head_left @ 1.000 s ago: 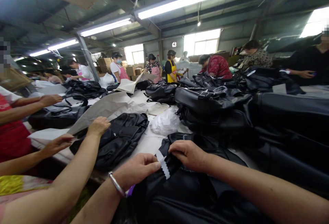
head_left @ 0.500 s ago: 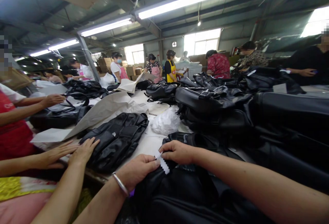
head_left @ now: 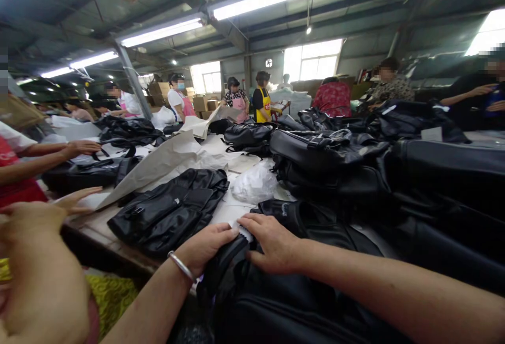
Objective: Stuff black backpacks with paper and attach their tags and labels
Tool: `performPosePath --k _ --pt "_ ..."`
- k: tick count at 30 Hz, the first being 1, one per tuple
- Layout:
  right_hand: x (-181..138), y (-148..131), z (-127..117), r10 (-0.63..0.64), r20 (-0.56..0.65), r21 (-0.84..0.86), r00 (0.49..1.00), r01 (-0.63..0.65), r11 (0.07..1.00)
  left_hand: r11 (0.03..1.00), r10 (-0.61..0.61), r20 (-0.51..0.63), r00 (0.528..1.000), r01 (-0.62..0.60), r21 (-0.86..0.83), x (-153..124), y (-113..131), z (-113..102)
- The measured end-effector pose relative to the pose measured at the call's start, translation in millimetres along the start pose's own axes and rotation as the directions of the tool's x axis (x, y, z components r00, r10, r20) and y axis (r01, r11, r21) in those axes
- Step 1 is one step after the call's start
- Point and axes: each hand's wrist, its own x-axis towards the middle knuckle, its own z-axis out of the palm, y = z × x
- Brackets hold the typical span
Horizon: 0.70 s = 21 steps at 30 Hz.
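A black bag (head_left: 284,302) with a soft leather-like surface lies right before me. My left hand (head_left: 207,244), with a silver bangle at the wrist, grips its edge; the thumb is on top and the other fingers are mostly hidden. Near that thumb tip, a white strip (head_left: 245,232) with a zigzag edge lies on the black material, partly covered. My right hand (head_left: 272,241) rests over the strip and the bag, fingers stretched and thumb spread apart. Lettering on the bag's far part is too unclear to read.
Another black backpack (head_left: 177,207) lies on the table at left, beyond a co-worker's blurred arm (head_left: 47,265). Crumpled clear plastic (head_left: 254,182) sits ahead. Black bags (head_left: 331,160) are piled at right. A large paper sheet (head_left: 153,162) and other people stand farther off.
My right hand has gone from pinching the white strip to lying over it with fingers stretched. The neighbouring co-worker's hands have left the backpack, which now lies a little nearer the table edge.
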Motion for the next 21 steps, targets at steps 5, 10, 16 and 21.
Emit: performPosePath --k 5,10,16,21 --pt "16 1 20 0.275 0.02 -0.014 0.961 -0.275 0.961 0.998 0.067 0.096 0.993 -0.067 -0.005 -11 16 -8" --pt "14 6 25 0.315 -0.004 0.102 0.949 -0.313 0.944 0.981 0.175 0.169 0.97 -0.187 0.053 -12 22 -19" --pt "-19 20 23 0.163 0.085 -0.028 0.983 -0.161 0.987 0.892 0.195 0.146 0.97 -0.237 0.385 5 -30 -28" --pt "-40 32 20 0.097 0.388 -0.154 0.917 -0.039 0.987 0.694 0.132 0.007 0.991 -0.097 0.714 0 -60 -35"
